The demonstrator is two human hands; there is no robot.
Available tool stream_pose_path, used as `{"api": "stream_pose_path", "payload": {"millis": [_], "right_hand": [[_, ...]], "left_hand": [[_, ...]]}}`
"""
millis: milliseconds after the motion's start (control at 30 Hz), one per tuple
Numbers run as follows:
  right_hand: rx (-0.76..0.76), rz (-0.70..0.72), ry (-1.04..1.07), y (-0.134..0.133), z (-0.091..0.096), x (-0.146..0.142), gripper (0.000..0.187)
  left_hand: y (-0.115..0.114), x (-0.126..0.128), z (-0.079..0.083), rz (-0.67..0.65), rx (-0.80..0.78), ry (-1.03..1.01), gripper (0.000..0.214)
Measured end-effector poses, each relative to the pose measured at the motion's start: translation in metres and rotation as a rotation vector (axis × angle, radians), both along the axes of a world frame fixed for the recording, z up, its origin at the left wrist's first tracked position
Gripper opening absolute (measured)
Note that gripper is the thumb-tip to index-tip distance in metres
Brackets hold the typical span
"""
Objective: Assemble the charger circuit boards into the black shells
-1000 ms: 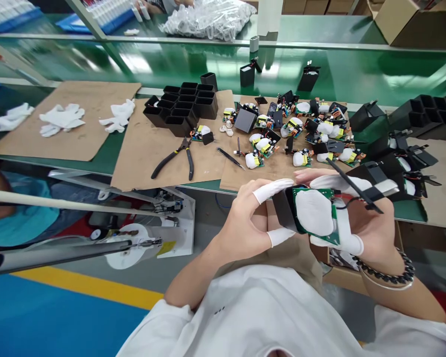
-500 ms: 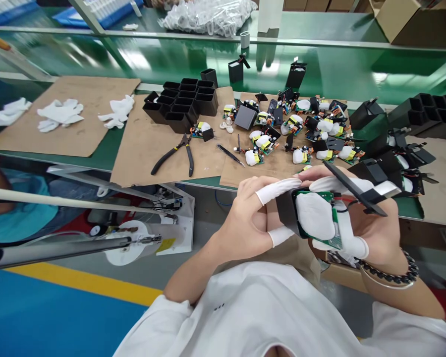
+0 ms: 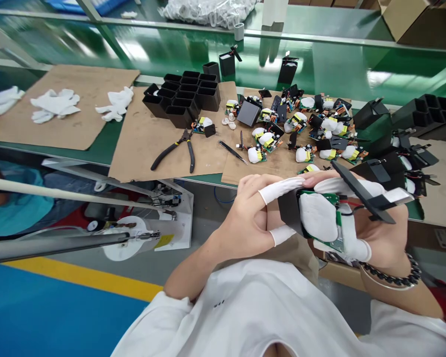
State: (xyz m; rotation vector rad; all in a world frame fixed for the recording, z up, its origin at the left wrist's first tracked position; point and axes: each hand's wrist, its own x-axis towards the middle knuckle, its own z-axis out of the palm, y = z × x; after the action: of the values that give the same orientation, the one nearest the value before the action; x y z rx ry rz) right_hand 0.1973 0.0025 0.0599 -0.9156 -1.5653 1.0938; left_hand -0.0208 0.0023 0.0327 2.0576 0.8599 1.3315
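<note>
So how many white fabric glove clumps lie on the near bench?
3: one clump at the picture's left edge, one on the leftmost brown cardboard, one over its right edge; some may be hidden.

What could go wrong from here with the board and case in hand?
1. Wires run from the board toward the black plate; they might snag or get strained.
2. The board is at the mouth of the case, so its edge may catch there.
3. Left hand and right hand hold these off the table; a slip could drop them.
</note>
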Motion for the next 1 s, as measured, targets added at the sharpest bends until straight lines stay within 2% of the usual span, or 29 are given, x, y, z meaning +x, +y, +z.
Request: {"api": "stream_pose_path", "payload": {"millis": [100, 167, 300, 433, 600, 767, 867, 1000], "right_hand": [[0.112, 0.089, 0.01, 0.001, 0.003, -0.003, 0.048], [0.125, 0.117, 0.004, 0.002, 0.005, -0.005, 0.046], [0.136, 0.099, -0.02, 0.0, 0.006, -0.006, 0.045], [0.222, 0.061, -0.081, -0.003, 0.002, -0.003, 0.041], [0.289, 0.056, -0.157, -0.006, 0.001, -0.002, 0.049], [0.325, 0.031, -0.174, -0.006, -0.001, 0.0, 0.063], [0.379, 0.025, -0.183, -0.005, -0.005, 0.0, 0.064], [0.35, 0.047, -0.145, -0.008, -0.009, -0.002, 0.062]], "left_hand": [[0.001, -0.001, -0.001, -0.007, 0.01, -0.004, 0.063], [0.002, -0.002, -0.003, -0.017, 0.011, -0.013, 0.062], [0.004, -0.002, -0.009, -0.038, 0.01, -0.043, 0.06], [0.005, -0.002, -0.014, -0.073, -0.026, -0.096, 0.059], [0.008, -0.001, -0.016, -0.137, -0.031, -0.161, 0.064], [0.011, -0.002, -0.022, -0.082, -0.053, -0.129, 0.058], [0.011, -0.003, -0.027, -0.093, -0.088, -0.109, 0.06], [0.013, -0.004, -0.029, -0.126, -0.096, -0.1, 0.062]]}}
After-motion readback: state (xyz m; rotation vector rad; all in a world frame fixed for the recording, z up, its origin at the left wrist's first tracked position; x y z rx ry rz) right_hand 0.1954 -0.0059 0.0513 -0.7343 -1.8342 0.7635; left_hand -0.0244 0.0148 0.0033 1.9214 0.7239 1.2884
